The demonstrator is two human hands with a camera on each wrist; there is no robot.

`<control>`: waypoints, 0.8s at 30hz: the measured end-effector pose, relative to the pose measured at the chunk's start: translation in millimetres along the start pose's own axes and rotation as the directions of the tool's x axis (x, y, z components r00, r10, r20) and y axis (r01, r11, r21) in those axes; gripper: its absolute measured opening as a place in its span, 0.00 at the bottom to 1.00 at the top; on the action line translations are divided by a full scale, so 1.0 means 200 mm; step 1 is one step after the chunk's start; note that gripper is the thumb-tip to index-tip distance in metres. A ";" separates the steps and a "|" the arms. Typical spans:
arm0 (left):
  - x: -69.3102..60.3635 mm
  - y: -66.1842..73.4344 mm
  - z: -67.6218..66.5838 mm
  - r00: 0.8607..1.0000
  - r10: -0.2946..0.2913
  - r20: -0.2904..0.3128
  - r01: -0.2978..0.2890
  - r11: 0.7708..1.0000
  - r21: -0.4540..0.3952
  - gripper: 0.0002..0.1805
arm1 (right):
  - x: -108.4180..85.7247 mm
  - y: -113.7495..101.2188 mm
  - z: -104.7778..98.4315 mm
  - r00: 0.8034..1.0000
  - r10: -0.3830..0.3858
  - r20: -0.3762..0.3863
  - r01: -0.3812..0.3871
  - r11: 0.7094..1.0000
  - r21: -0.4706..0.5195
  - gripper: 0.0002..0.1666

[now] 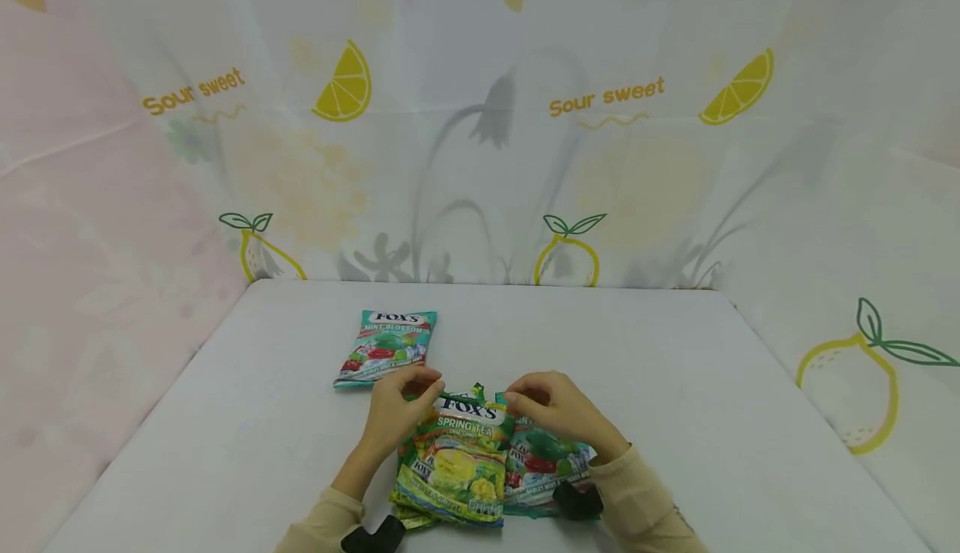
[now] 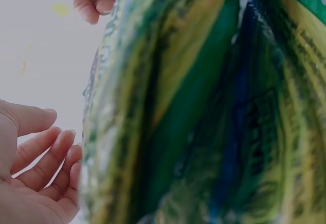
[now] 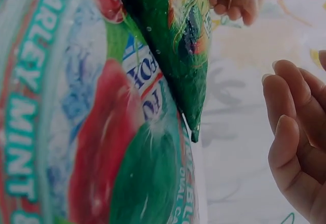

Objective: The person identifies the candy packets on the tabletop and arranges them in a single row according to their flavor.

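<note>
In the head view a yellow-green Spring Tea candy bag (image 1: 459, 468) lies on top of other bags near the front. Under its right side is a teal Mint Blossom candy bag (image 1: 542, 470). My left hand (image 1: 396, 409) is at the Spring Tea bag's upper left corner, and my right hand (image 1: 557, 404) hovers by the upper right one. From the left wrist, the left fingers (image 2: 51, 158) are loosely bent beside the bag, thumb apart. Similarly relaxed, the right fingers (image 3: 285, 137) hold nothing in the right wrist view, with a gap to the bags.
Farther back on the white table (image 1: 225, 419) lies another Mint Blossom bag (image 1: 386, 349), close beyond the left hand. Part of a further yellow-green bag (image 1: 417, 523) pokes out under the stack. A lemon-printed cloth (image 1: 465, 161) rises behind the table.
</note>
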State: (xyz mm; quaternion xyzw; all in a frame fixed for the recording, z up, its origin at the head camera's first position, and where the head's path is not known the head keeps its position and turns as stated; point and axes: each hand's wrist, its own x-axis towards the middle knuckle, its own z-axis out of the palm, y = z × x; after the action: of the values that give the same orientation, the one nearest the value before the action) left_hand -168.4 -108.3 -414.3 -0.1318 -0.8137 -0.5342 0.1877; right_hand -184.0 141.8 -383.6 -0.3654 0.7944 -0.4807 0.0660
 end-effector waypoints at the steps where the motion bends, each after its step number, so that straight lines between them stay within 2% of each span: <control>1: 0.00 0.00 0.00 1.000 0.002 0.002 -0.002 1.000 0.001 0.05 | -0.01 0.00 0.00 1.000 0.012 -0.001 -0.012 1.000 0.013 0.15; 7: -0.01 -0.01 0.02 1.000 0.015 0.013 -0.015 1.000 -0.022 0.05 | -0.04 -0.01 0.01 0.999 0.052 0.008 -0.052 0.996 0.076 0.15; 12: -0.02 0.02 0.03 0.999 0.040 0.034 -0.040 0.999 -0.020 0.04 | -0.07 0.01 0.02 0.998 0.059 -0.004 -0.059 0.997 0.053 0.15; 19: -0.03 0.04 0.05 0.993 0.044 0.105 -0.041 0.999 -0.033 0.04 | -0.10 0.02 0.01 0.999 0.041 -0.026 -0.041 0.999 0.032 0.14; 24: -0.04 0.05 0.07 0.986 0.069 0.155 -0.061 0.997 -0.054 0.06 | -0.12 0.01 -0.01 0.998 0.050 -0.037 -0.049 0.998 0.030 0.13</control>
State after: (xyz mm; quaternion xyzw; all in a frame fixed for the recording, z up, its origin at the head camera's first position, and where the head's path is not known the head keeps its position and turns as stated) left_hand -159.4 -92.0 -414.9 -0.2042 -0.8079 -0.5355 0.1372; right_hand -168.6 157.9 -390.0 -0.3354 0.7973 -0.4971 0.0683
